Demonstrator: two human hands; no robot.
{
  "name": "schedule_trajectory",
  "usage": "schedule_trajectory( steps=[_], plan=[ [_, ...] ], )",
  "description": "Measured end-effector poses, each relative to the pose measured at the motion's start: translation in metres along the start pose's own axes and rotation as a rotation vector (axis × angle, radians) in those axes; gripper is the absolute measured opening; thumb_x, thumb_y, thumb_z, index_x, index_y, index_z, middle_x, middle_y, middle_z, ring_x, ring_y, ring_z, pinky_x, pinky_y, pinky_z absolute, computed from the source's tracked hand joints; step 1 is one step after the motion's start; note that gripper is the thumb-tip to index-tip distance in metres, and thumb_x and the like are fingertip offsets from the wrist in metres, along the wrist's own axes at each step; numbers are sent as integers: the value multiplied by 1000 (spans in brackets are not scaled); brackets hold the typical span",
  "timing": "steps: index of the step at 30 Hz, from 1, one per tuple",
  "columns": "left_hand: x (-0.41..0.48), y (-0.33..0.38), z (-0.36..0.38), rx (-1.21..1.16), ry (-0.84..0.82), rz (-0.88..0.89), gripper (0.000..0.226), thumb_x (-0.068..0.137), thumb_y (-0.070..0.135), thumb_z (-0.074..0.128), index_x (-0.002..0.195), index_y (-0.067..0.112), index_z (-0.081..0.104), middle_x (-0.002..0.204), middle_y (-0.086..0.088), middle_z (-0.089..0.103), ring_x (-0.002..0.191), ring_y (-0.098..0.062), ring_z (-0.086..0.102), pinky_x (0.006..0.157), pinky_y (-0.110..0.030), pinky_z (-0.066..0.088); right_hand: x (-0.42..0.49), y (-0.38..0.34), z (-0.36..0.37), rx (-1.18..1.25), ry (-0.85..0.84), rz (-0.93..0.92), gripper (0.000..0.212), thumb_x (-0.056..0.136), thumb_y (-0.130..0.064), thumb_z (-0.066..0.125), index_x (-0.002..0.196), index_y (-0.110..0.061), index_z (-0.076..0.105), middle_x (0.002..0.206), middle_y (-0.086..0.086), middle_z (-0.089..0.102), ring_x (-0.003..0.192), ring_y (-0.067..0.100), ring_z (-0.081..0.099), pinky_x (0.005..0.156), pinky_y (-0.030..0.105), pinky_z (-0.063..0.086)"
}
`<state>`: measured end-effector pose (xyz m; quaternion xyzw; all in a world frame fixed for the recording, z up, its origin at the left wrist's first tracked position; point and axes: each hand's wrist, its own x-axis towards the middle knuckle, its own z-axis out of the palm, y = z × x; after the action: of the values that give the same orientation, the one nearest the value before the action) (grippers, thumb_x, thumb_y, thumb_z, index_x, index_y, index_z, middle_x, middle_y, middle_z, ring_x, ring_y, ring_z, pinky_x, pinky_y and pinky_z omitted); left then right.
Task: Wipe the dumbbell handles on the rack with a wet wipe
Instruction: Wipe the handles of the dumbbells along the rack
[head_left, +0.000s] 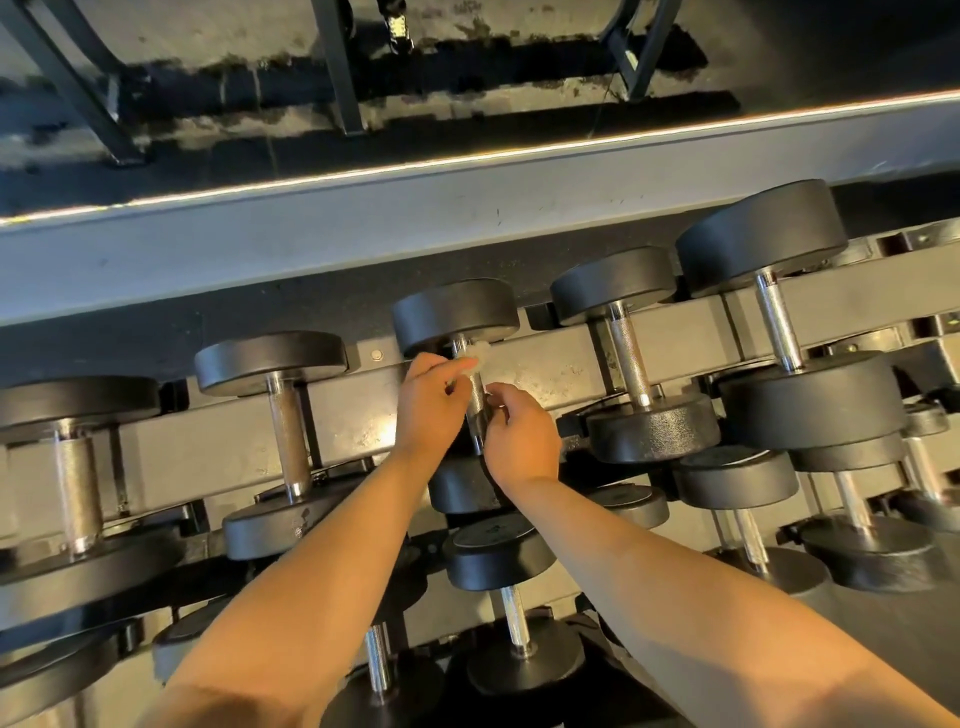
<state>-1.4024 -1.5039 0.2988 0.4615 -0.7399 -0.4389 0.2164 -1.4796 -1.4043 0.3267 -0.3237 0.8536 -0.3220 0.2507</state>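
Black dumbbells with chrome handles lie in a row on the top tier of a grey rack (550, 364). Both my hands are at the handle (475, 400) of the middle dumbbell (454, 312). My left hand (431, 402) pinches a small white wet wipe (480, 354) against the far end of that handle, near the rear head. My right hand (519, 434) has its fingers curled at the handle's near end, touching it from the right. The near head of this dumbbell is partly hidden under my wrists.
Neighbouring dumbbells sit close by: one on the left (285, 436) and one on the right (628, 353), with a bigger one (776, 322) further right. Lower tiers hold smaller dumbbells (511, 613). A grey ledge (363, 223) runs behind the rack, below a mirror.
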Motion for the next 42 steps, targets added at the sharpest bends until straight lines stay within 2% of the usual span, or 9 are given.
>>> schedule_trajectory(
  steps=[5, 10, 15, 19, 24, 27, 34, 39, 42],
  plan=[
    [-16, -9, -10, 113, -201, 161, 24, 98, 14, 62, 118, 19, 75, 101, 3, 56, 92, -11, 55, 87, -27, 49, -1, -3, -2, 11, -9, 22, 26, 97, -12, 51, 114, -25, 65, 111, -6, 64, 99, 14, 62, 85, 31, 53],
    [1, -2, -10, 55, 51, 110, 31, 102, 14, 56, 129, 24, 67, 110, 8, 52, 93, -1, 51, 85, -11, 41, -1, -4, -2, -20, -1, 24, 30, 98, -13, 52, 125, -24, 61, 118, -5, 63, 106, 16, 60, 91, 37, 53],
    [-19, -3, 1, -8, -56, -36, 32, 100, 15, 57, 127, 27, 69, 109, 9, 54, 94, 9, 52, 82, -4, 38, -2, -4, -3, -20, -6, 20, 30, 97, -11, 50, 122, -23, 62, 116, -4, 62, 103, 17, 60, 87, 36, 52],
    [-26, -9, -4, -228, -184, -219, 25, 97, 21, 62, 104, 43, 70, 103, 11, 70, 93, -7, 64, 89, -31, 55, -3, -6, -4, -12, -19, 19, 29, 97, -12, 51, 120, -25, 62, 115, -4, 63, 101, 17, 61, 88, 37, 53],
    [-3, -5, -6, -624, 140, -531, 17, 101, 21, 56, 109, 26, 69, 89, 5, 68, 77, -8, 61, 68, -22, 51, -4, -6, -4, -29, -16, 16, 32, 97, -13, 53, 126, -24, 61, 118, -4, 62, 106, 17, 61, 93, 40, 53],
    [17, -4, 10, -801, 105, -682, 19, 99, 9, 59, 104, 25, 68, 101, -4, 71, 93, -18, 66, 88, -33, 55, -3, -6, -4, -26, -5, 14, 31, 98, -14, 54, 126, -25, 60, 114, -6, 62, 101, 14, 61, 90, 41, 54],
    [20, -14, 12, -490, -115, -628, 17, 93, 4, 54, 90, 9, 70, 87, -12, 68, 83, -25, 61, 78, -36, 50, -2, -6, -5, -23, 3, 6, 31, 98, -13, 54, 127, -23, 60, 114, -4, 61, 101, 16, 60, 87, 38, 53],
    [-3, -16, 4, -35, -445, -437, 34, 100, 1, 44, 107, 13, 75, 103, -8, 72, 94, -20, 62, 87, -29, 51, -3, -8, -6, -25, -2, 23, 33, 98, -15, 53, 130, -24, 59, 114, -6, 62, 102, 14, 59, 90, 39, 53],
    [-3, -17, -1, -91, -452, -451, 34, 101, 5, 45, 113, 16, 74, 108, -13, 72, 96, -22, 62, 90, -34, 52, -3, -9, -5, -23, 1, 27, 32, 98, -14, 53, 128, -24, 60, 114, -6, 62, 102, 14, 59, 90, 41, 53]
  ],
)
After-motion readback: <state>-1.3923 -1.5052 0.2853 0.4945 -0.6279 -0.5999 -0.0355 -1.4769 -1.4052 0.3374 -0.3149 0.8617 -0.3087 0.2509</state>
